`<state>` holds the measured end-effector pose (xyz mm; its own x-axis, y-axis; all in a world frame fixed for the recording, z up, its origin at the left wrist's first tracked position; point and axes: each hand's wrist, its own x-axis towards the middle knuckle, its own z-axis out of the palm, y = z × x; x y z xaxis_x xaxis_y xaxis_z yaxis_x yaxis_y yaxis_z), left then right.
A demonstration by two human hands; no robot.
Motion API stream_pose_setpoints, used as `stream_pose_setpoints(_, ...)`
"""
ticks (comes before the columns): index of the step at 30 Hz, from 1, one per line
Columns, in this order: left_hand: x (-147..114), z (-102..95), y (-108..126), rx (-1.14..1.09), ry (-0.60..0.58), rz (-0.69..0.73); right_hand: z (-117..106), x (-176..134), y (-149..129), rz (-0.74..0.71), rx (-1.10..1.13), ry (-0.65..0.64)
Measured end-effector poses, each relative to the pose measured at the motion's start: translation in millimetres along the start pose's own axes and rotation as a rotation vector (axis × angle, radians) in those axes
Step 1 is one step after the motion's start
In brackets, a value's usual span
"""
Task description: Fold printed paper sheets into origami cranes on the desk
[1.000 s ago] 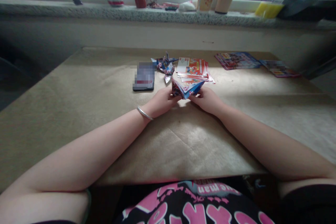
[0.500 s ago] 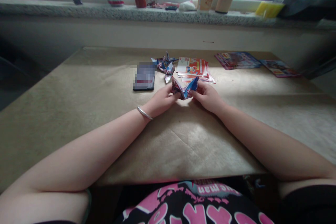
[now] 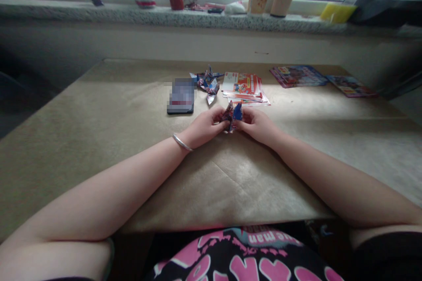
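Observation:
Between my two hands is a small piece of folded printed paper point(image 3: 230, 118), blue on its right flap and reddish-brown on its left, with two points sticking up close together. My left hand point(image 3: 208, 126), with a silver bangle at the wrist, pinches the left flap between thumb and fingers. The right flap is gripped by my right hand point(image 3: 259, 125) in the same way. Fingers hide the outer sides of the paper. Just beyond lie several folded paper pieces point(image 3: 211, 88) with pointed tips, in similar colours.
A phone point(image 3: 180, 96) with a blurred screen lies left of the folded pieces. Right of them is a stack of red and white printed sheets point(image 3: 242, 85). Colourful cards point(image 3: 300, 75) and another pile point(image 3: 351, 86) lie at the back right. Cans and bottles line the stone windowsill point(image 3: 198, 17).
The paper's two flaps, spread wide in a V before, have come together into a narrower shape. Both hands have moved closer to each other and slightly toward me.

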<state>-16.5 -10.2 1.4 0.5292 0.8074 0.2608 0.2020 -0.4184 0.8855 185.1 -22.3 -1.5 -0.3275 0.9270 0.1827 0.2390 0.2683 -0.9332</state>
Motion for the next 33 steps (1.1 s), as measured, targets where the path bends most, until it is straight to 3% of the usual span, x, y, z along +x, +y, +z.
stream_pose_setpoints(5,1.9,1.2,-1.2,-0.13,-0.002,-0.032,2.1,3.3,-3.7,0.029,0.203,-0.005)
stream_pose_setpoints(18,1.9,6.1,3.6,-0.193,0.1,-0.023,10.0,0.4,-11.5,0.079,0.284,0.053)
stream_pose_setpoints(23,1.6,9.3,9.5,-0.291,0.115,0.028,9.2,1.0,-9.6,0.017,0.221,0.116)
stream_pose_setpoints(27,0.3,10.9,15.3,-0.291,0.221,0.086,10.9,-0.6,-11.1,-0.051,0.097,0.134)
stream_pose_setpoints(33,-0.9,10.4,12.4,-0.217,0.326,0.172,13.6,-2.9,-14.9,-0.148,0.141,0.227)
